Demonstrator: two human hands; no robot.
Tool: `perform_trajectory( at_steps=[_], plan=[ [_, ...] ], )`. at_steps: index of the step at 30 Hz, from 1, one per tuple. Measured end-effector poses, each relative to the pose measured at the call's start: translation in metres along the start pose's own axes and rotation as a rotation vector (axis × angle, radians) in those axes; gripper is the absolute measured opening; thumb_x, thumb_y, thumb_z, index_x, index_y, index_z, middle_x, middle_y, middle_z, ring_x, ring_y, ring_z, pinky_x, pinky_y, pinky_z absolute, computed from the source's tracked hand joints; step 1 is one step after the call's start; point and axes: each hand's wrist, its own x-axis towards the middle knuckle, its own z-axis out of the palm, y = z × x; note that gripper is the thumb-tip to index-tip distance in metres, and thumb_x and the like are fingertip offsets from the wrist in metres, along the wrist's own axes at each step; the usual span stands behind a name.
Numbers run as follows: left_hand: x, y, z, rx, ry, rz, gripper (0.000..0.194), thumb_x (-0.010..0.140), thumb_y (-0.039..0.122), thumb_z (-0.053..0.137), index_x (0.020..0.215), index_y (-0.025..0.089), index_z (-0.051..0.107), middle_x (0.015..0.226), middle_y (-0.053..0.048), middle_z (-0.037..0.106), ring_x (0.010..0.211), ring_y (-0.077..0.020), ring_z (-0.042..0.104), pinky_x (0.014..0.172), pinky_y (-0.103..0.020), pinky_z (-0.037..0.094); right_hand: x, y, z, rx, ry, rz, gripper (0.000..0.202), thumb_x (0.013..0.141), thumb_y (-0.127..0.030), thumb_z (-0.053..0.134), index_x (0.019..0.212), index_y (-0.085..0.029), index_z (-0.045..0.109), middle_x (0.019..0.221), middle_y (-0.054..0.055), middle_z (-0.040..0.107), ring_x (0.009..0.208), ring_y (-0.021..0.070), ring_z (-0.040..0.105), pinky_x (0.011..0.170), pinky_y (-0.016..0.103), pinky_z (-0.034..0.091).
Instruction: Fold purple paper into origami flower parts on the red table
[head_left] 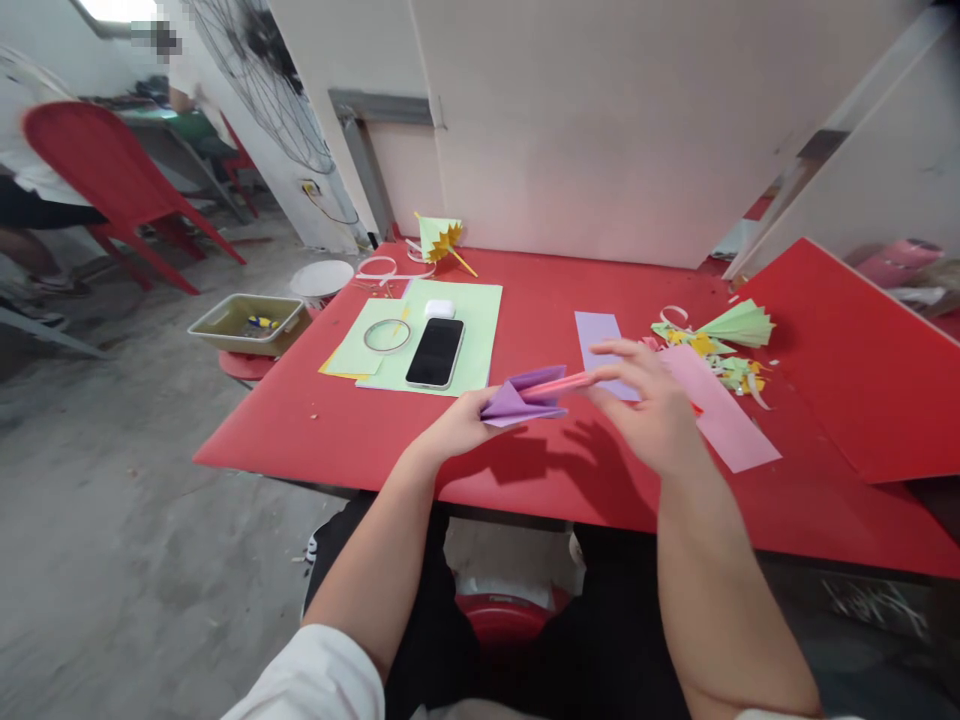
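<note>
My left hand [463,422] grips a folded purple paper [517,402] just above the front part of the red table. Its layers spread apart toward the right. A long, thin pink piece [559,386], perhaps folded paper, runs from between those purple layers to my right hand [649,400]. The fingertips of that hand are closed on its right end. Behind my right hand lies a flat purple paper strip [596,335], partly covered by the fingers. A pink paper strip [724,410] rests on the table to the right of that hand.
Green paper sheets [480,340] lie at the left under a phone [436,353], a white case [439,309] and a tape roll [387,336]. A small paper umbrella [441,238] stands behind. Paper scraps [739,375] and a red board [862,370] are at the right.
</note>
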Motion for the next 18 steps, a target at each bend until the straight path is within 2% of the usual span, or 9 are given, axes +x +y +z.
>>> perform_trajectory(
  at_steps=[2,3,5,8,10,12,14,16,18],
  plan=[
    [0.002,-0.005,-0.004,-0.091,0.091,-0.069,0.031,0.071,0.033,0.066,0.098,0.017,0.065,0.100,-0.008,0.066,0.087,-0.0212,0.062,0.075,-0.033,0.049,-0.001,0.007,-0.018,0.212,0.115,0.046,0.005,0.079,-0.029,0.061,0.085,-0.028,0.062,0.115,0.003,0.058,0.114,0.0229,0.052,0.099,0.051,0.039],
    [0.004,-0.007,-0.006,-0.151,0.144,-0.108,0.030,0.071,0.032,0.066,0.096,0.017,0.064,0.093,-0.007,0.067,0.074,-0.0174,0.061,0.066,-0.031,0.049,-0.002,0.010,-0.024,0.311,0.111,0.082,0.005,0.079,-0.031,0.061,0.083,-0.028,0.062,0.120,0.003,0.057,0.117,0.0235,0.050,0.098,0.052,0.039],
    [0.005,-0.011,-0.005,-0.259,0.191,-0.141,0.027,0.070,0.029,0.064,0.094,0.016,0.062,0.085,-0.005,0.065,0.055,-0.0103,0.053,0.052,-0.027,0.044,-0.003,0.015,-0.023,0.409,-0.013,0.157,0.006,0.076,-0.031,0.065,0.079,-0.026,0.062,0.126,0.003,0.054,0.122,0.0247,0.045,0.099,0.051,0.038],
    [0.004,-0.009,0.003,-0.385,0.072,-0.187,0.041,0.069,0.021,0.062,0.110,0.019,0.057,0.083,-0.003,0.063,0.050,-0.0071,0.047,0.047,-0.023,0.037,-0.003,0.017,0.005,0.401,-0.249,0.270,0.010,0.072,-0.032,0.068,0.077,-0.024,0.065,0.130,0.004,0.051,0.122,0.0249,0.045,0.101,0.047,0.036],
    [0.003,-0.006,0.011,-0.450,-0.032,-0.244,0.059,0.070,0.019,0.064,0.126,0.024,0.046,0.079,0.000,0.061,0.050,-0.0064,0.045,0.048,-0.022,0.037,-0.001,0.016,0.030,0.414,-0.323,0.348,0.013,0.071,-0.034,0.068,0.076,-0.022,0.066,0.121,0.006,0.056,0.110,0.0240,0.054,0.095,0.044,0.041],
    [0.003,-0.006,0.015,-0.470,-0.108,-0.279,0.070,0.072,0.021,0.064,0.135,0.028,0.034,0.078,0.001,0.059,0.052,-0.0062,0.045,0.051,-0.022,0.039,0.000,0.016,0.047,0.456,-0.347,0.447,0.017,0.069,-0.035,0.068,0.077,-0.020,0.067,0.096,0.005,0.065,0.089,0.0211,0.061,0.083,0.039,0.047],
    [0.002,-0.007,0.013,-0.435,-0.145,-0.292,0.078,0.074,0.022,0.063,0.141,0.030,0.022,0.088,-0.002,0.059,0.058,-0.0082,0.050,0.057,-0.025,0.042,0.001,0.018,0.053,0.491,-0.348,0.507,0.019,0.068,-0.036,0.067,0.077,-0.019,0.068,0.080,0.004,0.066,0.078,0.0189,0.061,0.076,0.035,0.047],
    [0.002,-0.009,0.008,-0.329,-0.074,-0.245,0.080,0.077,0.022,0.059,0.143,0.032,0.013,0.107,-0.007,0.057,0.076,-0.0134,0.057,0.068,-0.029,0.046,0.001,0.021,0.049,0.476,-0.306,0.537,0.019,0.068,-0.036,0.068,0.076,-0.019,0.068,0.076,0.003,0.067,0.075,0.0181,0.060,0.074,0.034,0.047],
    [0.000,-0.008,0.002,-0.150,0.109,-0.132,0.073,0.081,0.025,0.052,0.143,0.032,0.013,0.127,-0.009,0.048,0.103,-0.0182,0.054,0.082,-0.033,0.045,0.002,0.023,0.041,0.427,-0.244,0.557,0.018,0.067,-0.035,0.068,0.076,-0.020,0.068,0.077,0.002,0.067,0.076,0.0179,0.060,0.075,0.033,0.046]
  ],
)
